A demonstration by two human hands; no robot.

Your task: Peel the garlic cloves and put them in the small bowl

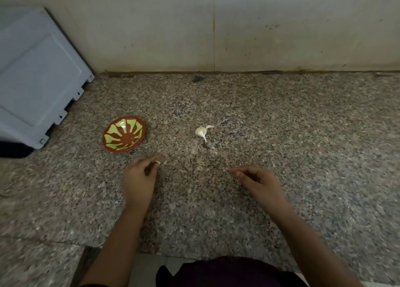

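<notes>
Because the small bowl sat just ahead of our left hand and a little to its left, we kept the clove on that side. It was pinched between the thumb and the curled fingertips, a pale bit showing at the tip of the hand, above the granite counter and near the bowl's rim but not over it. We judged this to be the carrying step: the clove looked bare and ready to drop in, though it was too small for us to be sure that all the skin was off.

Our right hand hung well apart from the left, low over the counter, with its fingers curled toward the thumb. It was blurred, and we could not tell whether it pinched a scrap of peel or held nothing.

The remaining garlic lay farther back on the counter, between the two hands' lines of reach and clear of the bowl, its papery tails on; we took it as the next piece to be worked, left where either hand could fetch it. We saw nothing lying in the bowl, so most of the job seemed ahead of us. A grey-blue appliance stood against the wall at far left, out of the way.
</notes>
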